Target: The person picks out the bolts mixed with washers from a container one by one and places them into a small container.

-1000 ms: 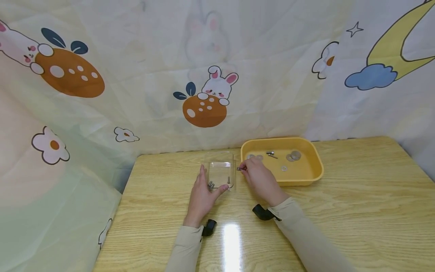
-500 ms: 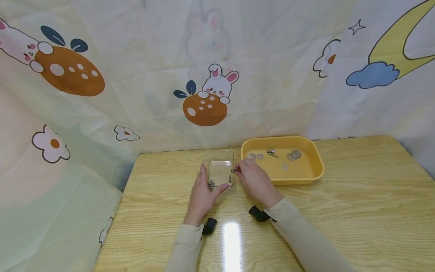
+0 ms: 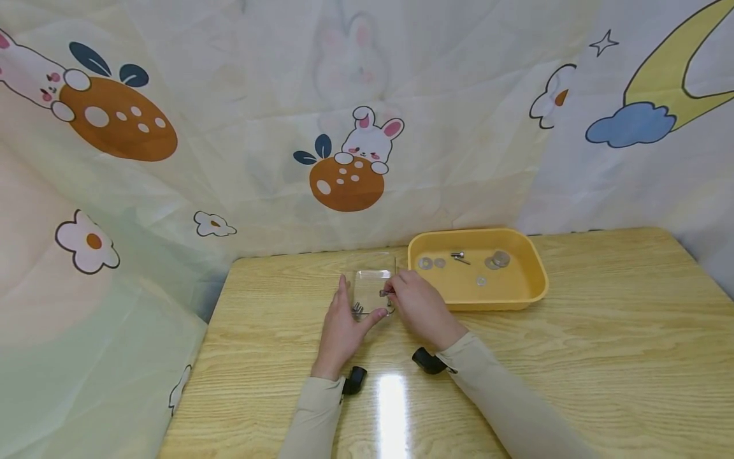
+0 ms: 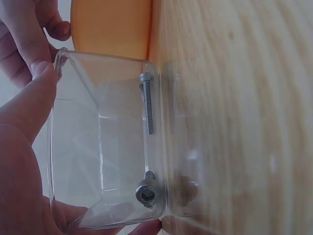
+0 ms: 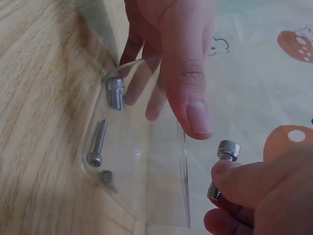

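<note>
A clear plastic box stands on the table. My left hand grips it by the near left side, thumb along the rim and fingers on the other side. My right hand pinches a short socket-head screw between thumb and fingers, close by the box's rim. Lying in the box, in the right wrist view, are a thick screw, a longer thin screw and a small screw. The left wrist view shows a long thin screw and a thick one at its bottom.
To the right stands a yellow tray. Inside it lie two screws, several flat washers and a small washer. A printed cloth hangs along the back edge of the wooden table.
My right hand has moved left from the yellow tray's edge to the clear box, with the screw pinched in it. The left hand keeps its grip on the box.
</note>
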A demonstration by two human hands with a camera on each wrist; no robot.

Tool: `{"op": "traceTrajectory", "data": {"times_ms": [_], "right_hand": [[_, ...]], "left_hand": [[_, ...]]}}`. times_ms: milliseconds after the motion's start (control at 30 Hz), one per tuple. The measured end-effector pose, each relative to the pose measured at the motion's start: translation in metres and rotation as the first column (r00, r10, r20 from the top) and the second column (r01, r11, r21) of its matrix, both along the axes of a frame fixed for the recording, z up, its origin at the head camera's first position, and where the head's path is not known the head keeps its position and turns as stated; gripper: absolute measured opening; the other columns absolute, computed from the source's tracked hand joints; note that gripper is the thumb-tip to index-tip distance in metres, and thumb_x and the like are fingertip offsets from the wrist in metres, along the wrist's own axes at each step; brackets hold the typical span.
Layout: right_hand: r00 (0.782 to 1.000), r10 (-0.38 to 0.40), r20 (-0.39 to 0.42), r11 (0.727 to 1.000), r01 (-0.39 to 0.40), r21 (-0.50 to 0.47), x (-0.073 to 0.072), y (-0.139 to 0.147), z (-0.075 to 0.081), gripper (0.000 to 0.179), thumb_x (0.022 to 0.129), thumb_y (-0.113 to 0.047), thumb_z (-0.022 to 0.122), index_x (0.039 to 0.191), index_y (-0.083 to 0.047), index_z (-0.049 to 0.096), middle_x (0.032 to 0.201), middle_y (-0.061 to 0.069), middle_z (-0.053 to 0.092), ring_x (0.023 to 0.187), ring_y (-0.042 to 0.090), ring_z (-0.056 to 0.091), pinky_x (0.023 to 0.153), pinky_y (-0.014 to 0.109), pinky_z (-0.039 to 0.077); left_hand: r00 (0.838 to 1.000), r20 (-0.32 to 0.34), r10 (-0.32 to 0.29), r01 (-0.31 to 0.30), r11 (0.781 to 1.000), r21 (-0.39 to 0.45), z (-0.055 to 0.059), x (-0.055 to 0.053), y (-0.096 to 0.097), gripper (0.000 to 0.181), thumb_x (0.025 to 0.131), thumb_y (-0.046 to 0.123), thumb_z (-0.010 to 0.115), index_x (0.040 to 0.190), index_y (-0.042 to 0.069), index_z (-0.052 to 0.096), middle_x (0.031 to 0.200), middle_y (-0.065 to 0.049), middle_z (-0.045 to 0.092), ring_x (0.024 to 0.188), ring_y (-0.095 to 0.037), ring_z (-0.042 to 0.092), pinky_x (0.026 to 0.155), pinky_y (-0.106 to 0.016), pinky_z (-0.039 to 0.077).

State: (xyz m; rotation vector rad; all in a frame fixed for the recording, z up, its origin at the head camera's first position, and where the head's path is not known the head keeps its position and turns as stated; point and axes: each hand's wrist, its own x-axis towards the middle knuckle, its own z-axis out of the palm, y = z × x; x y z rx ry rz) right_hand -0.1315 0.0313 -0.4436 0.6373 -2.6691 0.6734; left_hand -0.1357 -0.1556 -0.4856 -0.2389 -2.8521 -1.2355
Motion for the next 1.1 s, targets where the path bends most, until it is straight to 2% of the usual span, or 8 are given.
{"op": "traceTrajectory", "data": {"times_ms": [133, 367, 900, 1100], "right_hand": [[1.000, 0.015, -0.026, 1.000, -0.014, 0.025, -0.003, -0.002, -0.002, 0.006, 0.093, -0.007, 0.072, 0.096, -0.007, 0.067, 0.096, 0.002, 0.064, 0.093, 0.020, 0.059, 0.081, 0.035, 0.053], [1.000, 0.031, 0.006, 0.997, -0.031, 0.072, -0.005, -0.004, 0.001, 0.004, 0.092, -0.007, 0.073, 0.095, -0.009, 0.070, 0.095, 0.002, 0.065, 0.095, 0.021, 0.058, 0.086, 0.035, 0.051], [0.998, 0.033, 0.044, 0.982, -0.040, 0.185, -0.012, -0.007, 0.002, 0.006, 0.092, -0.012, 0.074, 0.086, -0.010, 0.072, 0.085, 0.001, 0.068, 0.082, 0.021, 0.058, 0.080, 0.036, 0.050], [0.997, 0.026, 0.071, 0.980, -0.039, 0.193, -0.015, -0.008, 0.003, 0.008, 0.090, -0.010, 0.073, 0.083, -0.011, 0.071, 0.082, 0.000, 0.068, 0.080, 0.021, 0.060, 0.076, 0.037, 0.051]], "left_hand": [[1.000, 0.009, 0.002, -0.002, 1.000, 0.002, 0.000, 0.000, 0.000, 0.121, 0.080, 0.067, 0.073, 0.162, 0.005, 0.009, 0.161, -0.015, 0.032, 0.144, -0.040, 0.034, 0.114, -0.057, 0.031], [1.000, 0.002, 0.004, -0.004, 1.000, 0.000, 0.000, -0.001, 0.000, 0.121, 0.080, 0.066, 0.073, 0.161, 0.004, 0.009, 0.162, -0.016, 0.030, 0.144, -0.040, 0.032, 0.115, -0.056, 0.030], [1.000, -0.002, -0.001, 0.001, 1.000, -0.011, -0.002, -0.001, 0.000, 0.123, 0.079, 0.069, 0.072, 0.161, 0.003, 0.008, 0.161, -0.017, 0.031, 0.144, -0.040, 0.033, 0.115, -0.054, 0.031], [1.000, -0.001, -0.004, 0.004, 1.000, -0.008, -0.002, 0.000, -0.001, 0.123, 0.079, 0.070, 0.070, 0.161, 0.004, 0.008, 0.161, -0.017, 0.030, 0.144, -0.041, 0.032, 0.115, -0.055, 0.031]]}}
